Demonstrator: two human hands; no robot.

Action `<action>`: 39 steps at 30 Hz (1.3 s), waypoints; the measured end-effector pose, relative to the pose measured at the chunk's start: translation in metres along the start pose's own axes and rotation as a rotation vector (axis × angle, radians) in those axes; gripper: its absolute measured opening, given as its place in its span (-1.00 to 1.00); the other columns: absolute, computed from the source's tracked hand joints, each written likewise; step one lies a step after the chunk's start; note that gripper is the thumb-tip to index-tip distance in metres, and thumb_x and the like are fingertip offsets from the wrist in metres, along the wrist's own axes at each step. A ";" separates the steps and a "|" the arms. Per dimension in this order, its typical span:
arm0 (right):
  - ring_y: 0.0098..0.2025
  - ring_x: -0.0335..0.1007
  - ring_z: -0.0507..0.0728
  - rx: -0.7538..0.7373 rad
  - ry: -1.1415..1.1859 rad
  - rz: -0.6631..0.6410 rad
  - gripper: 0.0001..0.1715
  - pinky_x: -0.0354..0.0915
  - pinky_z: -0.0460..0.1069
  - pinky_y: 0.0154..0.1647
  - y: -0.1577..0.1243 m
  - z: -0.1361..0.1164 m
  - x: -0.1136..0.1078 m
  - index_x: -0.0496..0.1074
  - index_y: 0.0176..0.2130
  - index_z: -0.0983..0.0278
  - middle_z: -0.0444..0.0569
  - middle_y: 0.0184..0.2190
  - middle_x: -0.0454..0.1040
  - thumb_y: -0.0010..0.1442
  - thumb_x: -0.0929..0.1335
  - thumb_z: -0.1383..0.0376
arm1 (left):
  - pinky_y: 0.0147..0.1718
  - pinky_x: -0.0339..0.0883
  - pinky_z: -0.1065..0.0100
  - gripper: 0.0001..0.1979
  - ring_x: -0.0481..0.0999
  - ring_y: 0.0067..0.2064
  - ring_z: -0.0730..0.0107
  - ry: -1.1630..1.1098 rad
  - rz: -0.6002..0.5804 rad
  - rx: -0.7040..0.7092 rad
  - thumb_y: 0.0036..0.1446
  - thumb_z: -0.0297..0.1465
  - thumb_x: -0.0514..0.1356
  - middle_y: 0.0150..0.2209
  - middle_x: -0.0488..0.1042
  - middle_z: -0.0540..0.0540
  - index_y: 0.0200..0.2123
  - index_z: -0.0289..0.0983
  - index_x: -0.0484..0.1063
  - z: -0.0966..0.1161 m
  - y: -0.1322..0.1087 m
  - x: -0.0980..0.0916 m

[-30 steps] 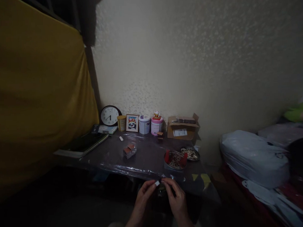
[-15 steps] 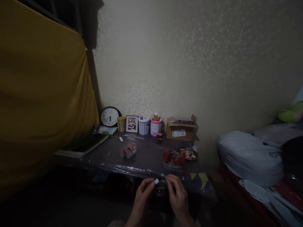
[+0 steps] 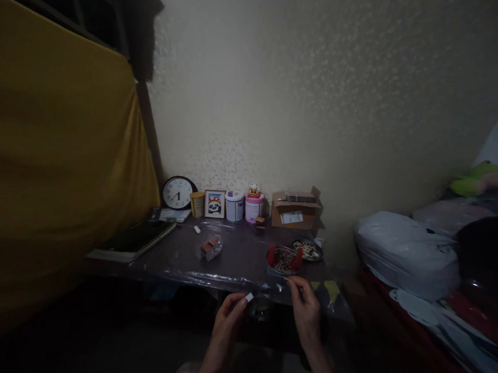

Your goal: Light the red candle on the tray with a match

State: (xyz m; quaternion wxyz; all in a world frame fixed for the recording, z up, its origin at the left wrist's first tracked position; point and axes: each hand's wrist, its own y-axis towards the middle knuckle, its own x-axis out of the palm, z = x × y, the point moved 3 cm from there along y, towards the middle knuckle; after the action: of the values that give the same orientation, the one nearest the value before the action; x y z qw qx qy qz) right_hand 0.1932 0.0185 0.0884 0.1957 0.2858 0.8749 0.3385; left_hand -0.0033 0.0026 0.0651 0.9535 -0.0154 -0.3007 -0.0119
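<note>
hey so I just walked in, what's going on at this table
Someone is working bare-handed at the near edge of a dark table. The left hand pinches a small white piece. The right hand, apart from it, has its fingertips together near a round dish with red pieces; anything in them is too small to tell. Brown-topped boxes sit farther left.

Behind the small white rectangular piece (image 3: pixel 249 297) in the left hand (image 3: pixel 228 322), the dark plastic-covered worktop (image 3: pixel 239 255) carries a brown cardboard box (image 3: pixel 294 209) rear-right.
</note>
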 end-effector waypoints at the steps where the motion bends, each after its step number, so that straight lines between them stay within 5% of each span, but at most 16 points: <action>1: -0.33 0.42 0.11 0.016 0.030 0.003 -0.79 0.36 -0.01 -0.27 0.001 -0.005 -0.002 0.40 -0.37 0.26 -0.04 -0.41 0.49 0.16 0.27 0.19 | -0.48 0.19 0.51 -0.78 0.34 -0.48 0.54 0.000 0.007 -0.007 -0.10 -0.28 0.31 -0.53 0.43 0.02 -0.39 -0.30 0.46 -0.002 0.001 -0.002; 12: -0.27 0.46 0.06 -0.299 0.009 -0.185 -0.87 0.36 -0.07 -0.22 -0.025 -0.052 0.009 0.41 -0.31 0.23 -0.06 -0.37 0.51 0.19 0.27 0.39 | -0.36 0.22 0.48 -0.85 0.38 -0.41 0.51 -0.064 -0.073 -0.015 -0.04 -0.35 0.27 -0.46 0.47 0.02 -0.37 -0.28 0.44 -0.006 -0.005 0.016; 17: -0.20 0.44 0.08 -0.354 0.022 -0.082 -0.81 0.36 -0.01 -0.17 -0.024 -0.065 -0.005 0.39 -0.21 0.21 -0.03 -0.28 0.51 0.17 0.28 0.44 | -0.35 0.24 0.46 -0.84 0.41 -0.39 0.46 -0.073 -0.078 -0.025 -0.04 -0.34 0.27 -0.45 0.48 -0.02 -0.38 -0.29 0.44 -0.003 -0.006 0.022; 20: -0.21 0.45 0.10 -0.432 -0.006 -0.183 -0.78 0.36 0.02 -0.17 -0.025 -0.058 0.001 0.40 -0.20 0.19 -0.03 -0.28 0.52 0.18 0.26 0.43 | -0.37 0.24 0.49 -0.85 0.39 -0.41 0.49 -0.079 -0.058 -0.004 -0.07 -0.35 0.28 -0.47 0.47 0.01 -0.39 -0.28 0.45 0.000 -0.006 0.024; 23: -0.31 0.46 0.10 -0.262 -0.086 -0.160 -0.79 0.37 -0.01 -0.27 -0.019 -0.029 0.007 0.43 -0.33 0.22 -0.04 -0.39 0.52 0.22 0.22 0.31 | -0.38 0.24 0.48 -0.83 0.41 -0.40 0.48 -0.081 -0.062 -0.004 -0.08 -0.33 0.29 -0.46 0.48 0.00 -0.38 -0.27 0.45 0.000 -0.005 0.022; 28: -0.35 0.40 0.09 0.031 -0.013 -0.025 -0.79 0.33 -0.03 -0.29 -0.002 -0.003 -0.002 0.42 -0.39 0.26 -0.04 -0.41 0.50 0.15 0.28 0.20 | -0.31 0.27 0.44 -0.83 0.43 -0.36 0.43 -0.025 -0.063 0.025 -0.05 -0.31 0.27 -0.43 0.51 -0.03 -0.38 -0.28 0.48 -0.003 0.000 0.004; 39: -0.40 0.37 0.14 0.033 0.039 0.121 -0.84 0.33 0.06 -0.36 0.028 -0.014 -0.014 0.43 -0.44 0.20 -0.05 -0.46 0.47 0.10 0.31 0.20 | -0.22 0.32 0.32 -0.76 0.49 -0.21 0.24 0.115 0.103 -0.006 -0.13 -0.26 0.31 -0.29 0.58 -0.14 -0.39 -0.28 0.52 0.001 0.008 -0.061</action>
State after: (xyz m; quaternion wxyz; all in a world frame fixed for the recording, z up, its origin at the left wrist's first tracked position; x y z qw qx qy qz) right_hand 0.2065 0.0199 0.1201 0.1533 0.3348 0.8650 0.3409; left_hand -0.0538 0.0114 0.0308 0.9685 -0.0332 -0.2440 0.0354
